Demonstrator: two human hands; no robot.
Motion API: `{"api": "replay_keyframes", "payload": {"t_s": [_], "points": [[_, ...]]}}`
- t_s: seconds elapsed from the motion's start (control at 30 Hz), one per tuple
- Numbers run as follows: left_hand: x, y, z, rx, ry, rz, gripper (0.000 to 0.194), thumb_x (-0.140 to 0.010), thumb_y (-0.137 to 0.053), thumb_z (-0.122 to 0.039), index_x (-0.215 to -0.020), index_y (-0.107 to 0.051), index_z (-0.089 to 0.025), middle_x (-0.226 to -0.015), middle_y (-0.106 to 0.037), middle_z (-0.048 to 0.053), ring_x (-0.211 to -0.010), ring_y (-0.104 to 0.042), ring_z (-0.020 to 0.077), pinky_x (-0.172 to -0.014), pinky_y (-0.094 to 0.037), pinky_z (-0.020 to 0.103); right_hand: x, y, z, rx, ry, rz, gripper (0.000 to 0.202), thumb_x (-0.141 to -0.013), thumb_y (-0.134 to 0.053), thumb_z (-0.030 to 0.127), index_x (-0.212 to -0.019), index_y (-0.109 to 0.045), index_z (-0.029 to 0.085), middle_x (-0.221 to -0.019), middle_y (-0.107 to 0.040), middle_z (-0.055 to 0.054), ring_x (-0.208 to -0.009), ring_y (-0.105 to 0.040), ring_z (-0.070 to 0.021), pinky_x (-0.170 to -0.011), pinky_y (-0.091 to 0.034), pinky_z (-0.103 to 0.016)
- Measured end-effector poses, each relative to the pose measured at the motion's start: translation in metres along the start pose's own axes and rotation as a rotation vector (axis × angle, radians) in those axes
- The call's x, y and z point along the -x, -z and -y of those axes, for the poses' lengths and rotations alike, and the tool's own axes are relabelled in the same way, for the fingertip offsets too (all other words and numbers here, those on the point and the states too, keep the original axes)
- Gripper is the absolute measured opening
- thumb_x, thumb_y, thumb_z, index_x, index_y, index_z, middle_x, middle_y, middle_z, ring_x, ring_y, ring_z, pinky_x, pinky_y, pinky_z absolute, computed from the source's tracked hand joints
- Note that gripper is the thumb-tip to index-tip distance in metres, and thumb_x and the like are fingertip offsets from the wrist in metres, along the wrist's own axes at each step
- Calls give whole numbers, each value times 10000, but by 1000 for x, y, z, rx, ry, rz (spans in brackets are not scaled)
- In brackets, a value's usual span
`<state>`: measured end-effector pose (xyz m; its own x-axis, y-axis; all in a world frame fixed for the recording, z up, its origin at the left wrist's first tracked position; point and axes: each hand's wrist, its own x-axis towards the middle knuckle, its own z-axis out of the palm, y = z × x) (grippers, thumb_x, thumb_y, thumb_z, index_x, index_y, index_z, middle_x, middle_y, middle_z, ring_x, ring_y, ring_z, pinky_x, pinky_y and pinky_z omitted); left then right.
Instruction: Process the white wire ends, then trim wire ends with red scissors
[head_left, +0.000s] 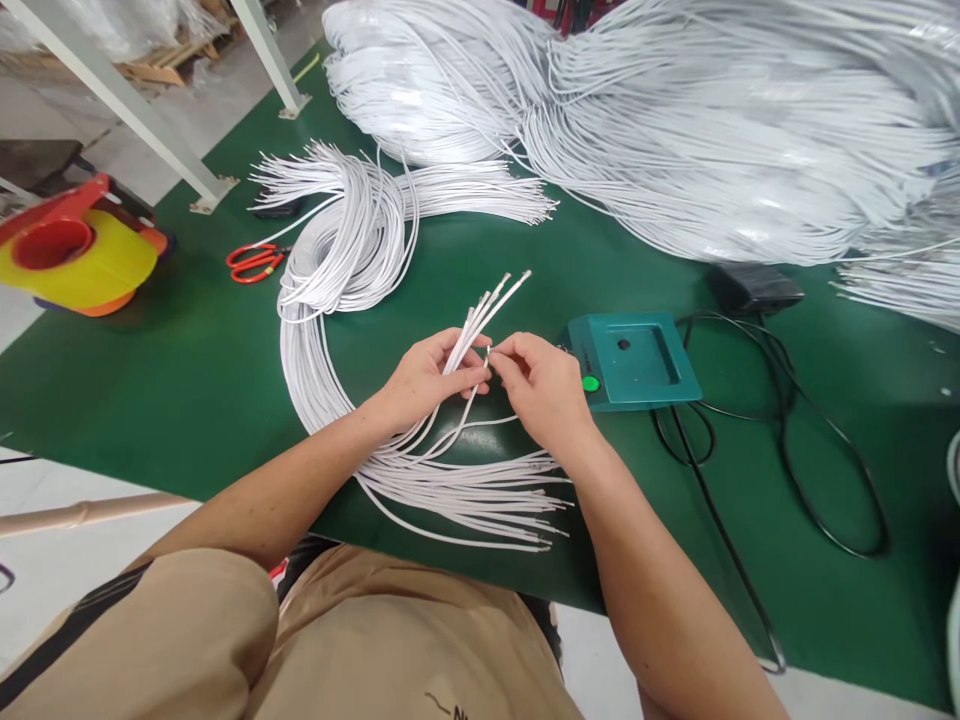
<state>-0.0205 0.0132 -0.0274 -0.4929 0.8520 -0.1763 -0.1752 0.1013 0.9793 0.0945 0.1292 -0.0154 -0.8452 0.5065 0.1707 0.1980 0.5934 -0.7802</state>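
Note:
A small bunch of white cables is held in my left hand, their stripped-looking tips pointing up and away. My right hand pinches the end of one white cable between thumb and forefinger, right beside the left fingertips. Below my hands more cable ends from the same bundle fan out toward the right. That bundle curves left and up into a coiled loop of white cables on the green table.
A teal device with a green button sits right of my hands, near a black adapter and black cords. Orange-handled scissors and a yellow tape roll are at left. Large heaps of white cable fill the back.

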Motion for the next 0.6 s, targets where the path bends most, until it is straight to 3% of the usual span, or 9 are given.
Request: {"api": "replay_keyframes", "payload": {"t_s": [0.1,0.17,0.27,0.33,0.43,0.6], "points": [[-2,2,0,165,126,20,449,-667,-766,-237,-1062,-582,-129,-771,-604,15,-683,-636,123,-570,-457,190,1,1,-4,454,298,-16,245,-923,-374,179,-785,-574,144,-819,-582,-78,-744,-496,-167,-694,-370,-300],[-3,3,1,161,156,3,448,-666,-762,-225,-1061,-580,-121,-772,-604,27,-695,-645,137,-498,-410,166,-1,7,-6,635,398,-18,225,-925,-382,183,-856,-593,147,-893,-598,-92,-838,-501,-203,-789,-361,-336],[-5,3,2,26,121,-42,433,-682,-747,-236,-1063,-571,-126,-787,-605,38,-730,-662,164,-431,-352,146,-4,21,-12,736,340,-46,145,-893,-477,196,-952,-599,146,-994,-629,-88,-981,-502,-237,-995,-274,-407],[-6,3,3,-40,95,-43,423,-697,-739,-246,-1068,-567,-137,-801,-607,31,-745,-668,164,-481,-413,151,-6,28,-18,757,259,4,102,-858,-523,168,-922,-598,141,-894,-650,-66,-930,-529,-222,-1056,-219,-422],[-7,2,4,-76,73,-35,392,-718,-717,-227,-1067,-559,-143,-797,-604,13,-739,-672,154,-607,-502,195,-8,31,-25,755,221,70,77,-808,-549,123,-863,-599,143,-813,-647,-51,-901,-543,-206,-1077,-205,-417],[-10,0,4,-147,60,-64,372,-720,-690,-190,-1057,-543,-135,-770,-603,5,-735,-680,170,-624,-526,214,-10,28,-27,748,261,15,150,-784,-489,68,-769,-604,163,-702,-592,-52,-868,-501,-212,-1015,-289,-413]]}}
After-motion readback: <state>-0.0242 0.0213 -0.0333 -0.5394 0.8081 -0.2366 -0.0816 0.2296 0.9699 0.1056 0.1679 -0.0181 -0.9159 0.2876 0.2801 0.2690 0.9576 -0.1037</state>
